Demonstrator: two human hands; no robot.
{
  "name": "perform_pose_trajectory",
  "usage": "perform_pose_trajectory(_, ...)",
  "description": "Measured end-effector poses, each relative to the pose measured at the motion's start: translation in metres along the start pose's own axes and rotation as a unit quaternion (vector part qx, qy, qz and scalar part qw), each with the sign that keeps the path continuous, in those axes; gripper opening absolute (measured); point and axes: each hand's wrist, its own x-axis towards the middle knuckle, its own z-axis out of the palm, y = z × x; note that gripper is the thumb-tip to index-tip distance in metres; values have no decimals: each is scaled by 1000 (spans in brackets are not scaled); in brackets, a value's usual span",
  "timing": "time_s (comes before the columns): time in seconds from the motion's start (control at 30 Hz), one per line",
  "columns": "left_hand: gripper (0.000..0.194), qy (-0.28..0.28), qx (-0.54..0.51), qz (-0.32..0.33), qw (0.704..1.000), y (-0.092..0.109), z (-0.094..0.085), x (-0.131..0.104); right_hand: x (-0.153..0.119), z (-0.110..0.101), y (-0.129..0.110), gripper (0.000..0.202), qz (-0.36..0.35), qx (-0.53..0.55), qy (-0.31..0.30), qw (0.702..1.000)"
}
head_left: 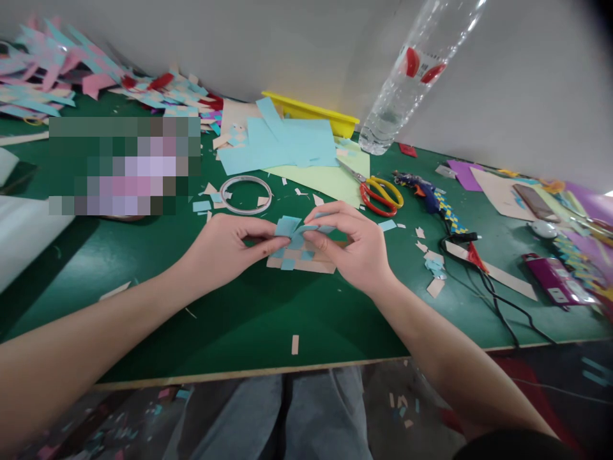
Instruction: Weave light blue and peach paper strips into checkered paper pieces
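Note:
In the head view, a woven piece of blue and pale pink paper strips (299, 260) lies between my hands over the green table. My left hand (230, 243) pinches the blue paper at its left side between thumb and fingers. On the right, my right hand (352, 243) has thumb and fingers closed on a blue strip of the same piece. Some blue flaps (287, 225) stand up between the fingertips. The fingers of my right hand partly cover the piece's right side.
Behind my hands are a silver ring (246, 195), scissors (380, 193) with red and yellow handles, blue sheets (297, 144) and a yellow tray (311, 114). A bottle (407, 76) stands at the back. Black cables (498, 297) and a purple packet (558, 279) lie right; paper scraps are scattered around.

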Motion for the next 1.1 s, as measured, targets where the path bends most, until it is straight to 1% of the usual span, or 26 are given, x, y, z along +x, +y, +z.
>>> perform_pose_trajectory(0.27,25,-7,15,6,1000,-1,2,-3,0,2,-4,6,-21,-30,-7,999)
perform_pose_trajectory(0.33,28,-6,22,7,1000,-1,2,-4,0,2,-4,3,-14,-24,-3,1000)
perform_pose_trajectory(0.37,29,-6,24,5,1000,-2,2,-4,0,2,-3,6,-2,-15,3,1000)
perform_pose_trajectory(0.4,29,-7,24,1,1000,-2,2,-4,-1,2,-1,18,14,-1,10,1000)
perform_pose_trajectory(0.47,30,-6,31,-7,999,-2,0,-3,0,0,2,51,62,36,14,997)
perform_pose_trajectory(0.5,30,-4,36,-9,999,-2,-1,-2,0,-1,4,66,91,56,4,994)
perform_pose_trajectory(0.53,30,-3,40,-12,999,-2,-2,-2,1,-3,6,73,125,77,-16,989)
perform_pose_trajectory(0.57,29,-1,42,-13,999,-2,-2,-2,1,-5,7,72,161,99,-46,981)
perform_pose_trajectory(0.6,28,-2,41,-15,999,-2,-3,-1,1,-6,8,65,193,116,-82,971)
perform_pose_trajectory(0.67,28,-3,35,-23,999,-2,-4,0,2,-8,8,43,239,129,-133,953)
perform_pose_trajectory(0.7,28,-7,34,-29,999,-2,-4,0,1,-8,8,36,252,126,-145,948)
perform_pose_trajectory(0.77,29,-15,27,-41,999,-4,-4,0,0,-7,7,31,266,123,-147,945)
perform_pose_trajectory(0.93,26,-37,-31,-61,997,-7,-3,0,-1,-2,5,32,286,141,-135,938)
perform_pose_trajectory(1.1,27,-44,-23,-67,997,-7,-3,2,2,-2,3,32,259,147,-132,945)
